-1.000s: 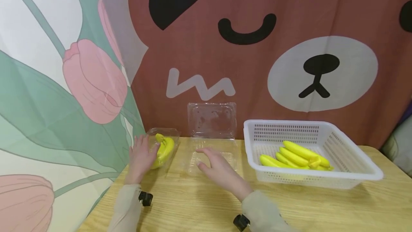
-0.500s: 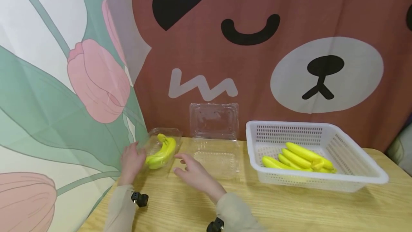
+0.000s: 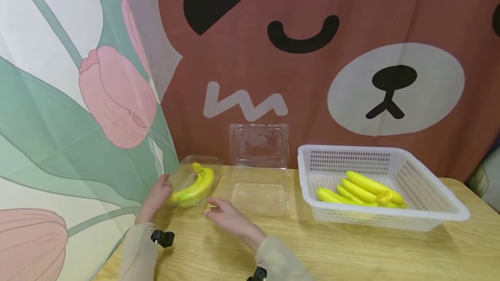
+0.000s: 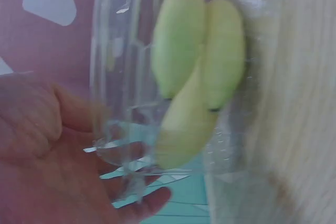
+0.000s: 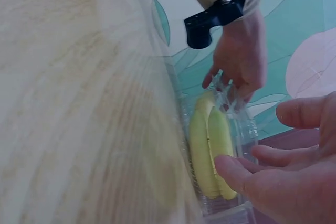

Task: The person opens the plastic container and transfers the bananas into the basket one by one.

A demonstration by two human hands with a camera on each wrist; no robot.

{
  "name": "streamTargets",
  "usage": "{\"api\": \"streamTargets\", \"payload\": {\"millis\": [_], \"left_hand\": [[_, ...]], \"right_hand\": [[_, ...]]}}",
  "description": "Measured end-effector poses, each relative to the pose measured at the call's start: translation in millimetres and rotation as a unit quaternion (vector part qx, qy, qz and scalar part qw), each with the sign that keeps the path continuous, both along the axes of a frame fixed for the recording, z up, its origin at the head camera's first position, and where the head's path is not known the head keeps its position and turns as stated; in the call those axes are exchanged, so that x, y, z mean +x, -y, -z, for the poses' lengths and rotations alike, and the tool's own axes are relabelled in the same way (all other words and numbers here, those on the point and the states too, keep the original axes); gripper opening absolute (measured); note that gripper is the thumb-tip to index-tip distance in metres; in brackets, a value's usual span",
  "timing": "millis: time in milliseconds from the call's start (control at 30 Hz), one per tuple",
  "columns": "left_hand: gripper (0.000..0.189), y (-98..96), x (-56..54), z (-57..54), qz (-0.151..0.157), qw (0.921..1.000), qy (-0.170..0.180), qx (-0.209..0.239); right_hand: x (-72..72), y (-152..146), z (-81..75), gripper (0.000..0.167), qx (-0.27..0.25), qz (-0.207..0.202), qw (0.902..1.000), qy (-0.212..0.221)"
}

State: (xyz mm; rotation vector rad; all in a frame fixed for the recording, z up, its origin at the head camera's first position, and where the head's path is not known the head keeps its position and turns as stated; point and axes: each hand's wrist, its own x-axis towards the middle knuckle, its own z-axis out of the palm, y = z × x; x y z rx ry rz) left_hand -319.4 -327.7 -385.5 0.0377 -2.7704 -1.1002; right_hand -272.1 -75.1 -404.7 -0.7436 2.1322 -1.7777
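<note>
Yellow bananas (image 3: 197, 187) lie in a clear plastic clamshell container (image 3: 215, 162) at the left of the table, in the head view. My left hand (image 3: 157, 195) is at its left side. In the right wrist view, its thumb and fingers pinch the container's clear edge (image 5: 223, 83). To the right of this container is my right hand (image 3: 231, 220), fingers loosely bent and apart with nothing between them. Through the left wrist view, left fingers (image 4: 152, 203) show close to the plastic, near the bananas' ends.
A second clear clamshell (image 3: 259, 146) stands with its lid raised in the middle. To its right is a white perforated basket (image 3: 425, 217) with several bananas (image 3: 361, 190). Printed curtains (image 3: 304, 81) hang behind the wooden table (image 3: 332, 246).
My right hand has moved left from the second clamshell to beside the banana container. My left hand has moved left and down, from over the container to its left edge.
</note>
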Motion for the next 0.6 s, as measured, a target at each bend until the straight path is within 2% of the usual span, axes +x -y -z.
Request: {"api": "streamTargets", "payload": {"millis": [133, 233, 433, 600], "left_hand": [[0.054, 2.1, 3.8, -5.7, 0.029, 0.9992, 0.017, 0.021], [0.058, 2.4, 7.9, -11.6, 0.037, 0.9977, 0.039, 0.041], [0.067, 0.3, 14.1, -19.2, 0.021, 0.9920, 0.104, 0.067], [0.068, 2.1, 14.9, -17.1, 0.018, 0.9892, 0.112, 0.093]], "right_hand": [[0.7, 2.8, 4.2, 0.058, -0.008, -0.002, 0.9999, 0.010], [1.1, 3.5, 7.3, 0.062, -0.013, -0.008, 0.9997, 0.019], [-1.5, 4.1, 12.5, 0.067, -0.021, 0.003, 0.9994, 0.026], [-2.6, 5.8, 14.3, 0.067, -0.040, 0.001, 0.9991, 0.016]]}}
